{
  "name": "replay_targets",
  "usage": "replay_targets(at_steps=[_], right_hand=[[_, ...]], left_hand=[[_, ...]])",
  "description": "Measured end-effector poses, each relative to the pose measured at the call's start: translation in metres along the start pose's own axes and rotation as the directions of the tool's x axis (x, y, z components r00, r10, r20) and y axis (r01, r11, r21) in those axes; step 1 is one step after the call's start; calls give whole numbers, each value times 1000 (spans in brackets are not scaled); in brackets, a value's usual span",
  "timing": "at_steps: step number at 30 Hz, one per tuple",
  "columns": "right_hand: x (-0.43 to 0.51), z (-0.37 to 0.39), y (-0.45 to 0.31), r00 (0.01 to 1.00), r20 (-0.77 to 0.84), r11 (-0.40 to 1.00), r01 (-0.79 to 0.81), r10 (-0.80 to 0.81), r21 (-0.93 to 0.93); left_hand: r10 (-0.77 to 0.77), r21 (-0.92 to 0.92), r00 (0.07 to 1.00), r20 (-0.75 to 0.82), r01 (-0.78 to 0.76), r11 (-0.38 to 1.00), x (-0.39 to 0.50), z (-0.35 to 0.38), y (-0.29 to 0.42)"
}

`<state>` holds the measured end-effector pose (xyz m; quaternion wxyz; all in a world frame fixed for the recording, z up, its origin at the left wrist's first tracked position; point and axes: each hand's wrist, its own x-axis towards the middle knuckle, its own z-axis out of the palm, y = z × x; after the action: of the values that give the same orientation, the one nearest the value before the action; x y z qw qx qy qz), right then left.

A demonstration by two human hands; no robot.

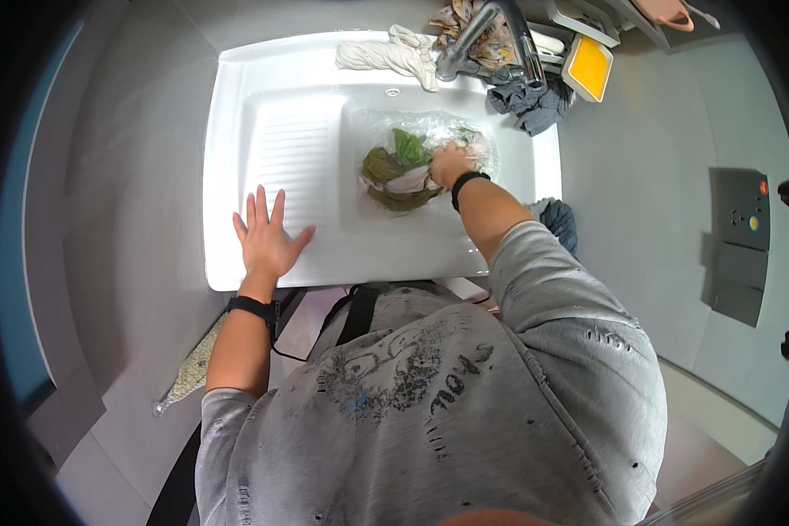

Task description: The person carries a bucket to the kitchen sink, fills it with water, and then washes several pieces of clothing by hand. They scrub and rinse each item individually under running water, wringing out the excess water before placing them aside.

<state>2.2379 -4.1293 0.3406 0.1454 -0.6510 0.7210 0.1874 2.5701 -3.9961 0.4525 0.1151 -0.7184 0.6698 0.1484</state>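
Observation:
A white laundry sink [237,177] with a ribbed washboard slope [294,154] on its left lies before me. My left hand [267,240] rests flat on the lower edge of that slope, fingers spread, holding nothing. In the basin on the right, my right hand [452,164] is down in splashing water, at the right side of a wet bundle of olive-green cloth [382,166] with a pale band. A brighter green piece [409,148] sticks up from the bundle. The fingers of my right hand are partly hidden by water and splashes, so its grip is unclear.
A twisted cream cloth [388,56] lies on the back rim beside a chrome faucet [460,56]. Patterned cloth [493,43] and dark grey cloth [532,105] lie around the faucet. A yellow-topped white box [590,68] stands at the back right. More dark cloth [559,223] hangs beyond the right rim.

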Motion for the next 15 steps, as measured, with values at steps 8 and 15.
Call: replay_targets(at_steps=[8,15], right_hand=[[13,-11,0,979,82,974,173,-186,147],[25,-7,-12,954,78,954,296,-291,-58]], left_hand=[[-3,-20,1000,11,4,1000,0,-1,1],[14,-33,999,-31,-15,999,-1,0,-3]])
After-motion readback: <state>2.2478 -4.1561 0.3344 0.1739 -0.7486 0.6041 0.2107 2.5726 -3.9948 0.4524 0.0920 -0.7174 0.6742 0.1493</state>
